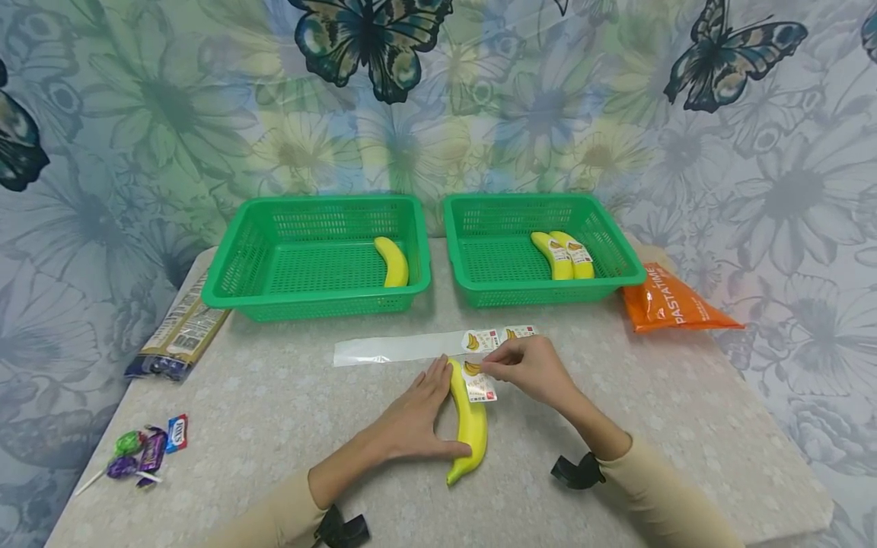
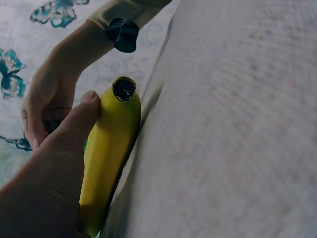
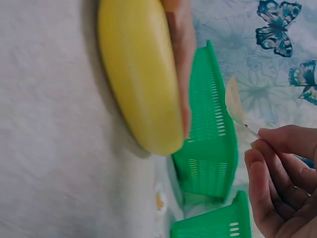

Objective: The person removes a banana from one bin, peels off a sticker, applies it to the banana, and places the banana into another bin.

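A yellow banana [image 1: 470, 426] lies lengthwise on the table, its dark-tipped end showing in the left wrist view. My left hand [image 1: 418, 418] holds it from the left, fingertips at the upper end and thumb across the lower part. Between the thumb and fingertips of my right hand [image 1: 530, 369] is the edge of a white sticker [image 1: 479, 384] with a banana picture, which overlaps the banana's upper part from above. In the right wrist view the pinched sticker [image 3: 235, 101] looks curled and stands apart from the banana [image 3: 141, 74]. A clear backing strip [image 1: 397, 348] with two more stickers lies just beyond.
One banana [image 1: 393, 262] is in the left green basket [image 1: 315, 304]; two stickered bananas [image 1: 563, 257] lie in the right green basket [image 1: 541, 294]. An orange bag [image 1: 674, 301] sits at the right, a gold-and-blue packet [image 1: 181, 339] at the left, and several candies [image 1: 144, 453] at front left.
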`<state>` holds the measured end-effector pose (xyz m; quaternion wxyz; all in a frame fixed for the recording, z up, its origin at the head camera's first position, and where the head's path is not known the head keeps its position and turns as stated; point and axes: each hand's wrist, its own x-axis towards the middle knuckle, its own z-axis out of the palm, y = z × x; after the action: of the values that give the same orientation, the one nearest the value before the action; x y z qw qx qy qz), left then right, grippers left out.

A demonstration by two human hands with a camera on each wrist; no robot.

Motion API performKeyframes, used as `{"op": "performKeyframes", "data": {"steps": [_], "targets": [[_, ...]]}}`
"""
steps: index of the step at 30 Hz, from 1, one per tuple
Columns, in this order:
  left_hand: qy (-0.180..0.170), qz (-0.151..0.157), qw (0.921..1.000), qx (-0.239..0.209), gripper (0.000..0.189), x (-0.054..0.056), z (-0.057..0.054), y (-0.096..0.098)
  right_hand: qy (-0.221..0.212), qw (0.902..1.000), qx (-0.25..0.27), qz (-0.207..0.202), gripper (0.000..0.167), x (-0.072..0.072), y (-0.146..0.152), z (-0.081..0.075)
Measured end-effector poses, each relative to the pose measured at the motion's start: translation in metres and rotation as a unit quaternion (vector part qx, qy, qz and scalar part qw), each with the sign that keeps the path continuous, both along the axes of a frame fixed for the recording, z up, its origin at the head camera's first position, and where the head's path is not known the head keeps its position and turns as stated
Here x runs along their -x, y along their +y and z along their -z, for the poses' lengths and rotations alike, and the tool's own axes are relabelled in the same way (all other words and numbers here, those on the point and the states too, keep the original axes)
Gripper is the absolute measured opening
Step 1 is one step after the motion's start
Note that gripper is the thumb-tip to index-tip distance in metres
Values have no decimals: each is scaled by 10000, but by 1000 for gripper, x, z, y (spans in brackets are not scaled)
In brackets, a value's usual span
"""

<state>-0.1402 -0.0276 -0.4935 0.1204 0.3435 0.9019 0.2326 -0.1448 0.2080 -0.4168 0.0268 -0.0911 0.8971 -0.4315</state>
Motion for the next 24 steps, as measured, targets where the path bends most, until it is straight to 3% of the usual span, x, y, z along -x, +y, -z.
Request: {"op": "performKeyframes", "data": {"steps": [10, 24], "targets": [[-211, -205, 9995, -60, 127, -3, -1, 0, -131, 9997, 37, -206, 10, -9, -4, 19], [-54, -231, 9996, -132, 125, -3, 1, 1, -242, 9992, -174, -253, 9, -9, -7, 26]]}}
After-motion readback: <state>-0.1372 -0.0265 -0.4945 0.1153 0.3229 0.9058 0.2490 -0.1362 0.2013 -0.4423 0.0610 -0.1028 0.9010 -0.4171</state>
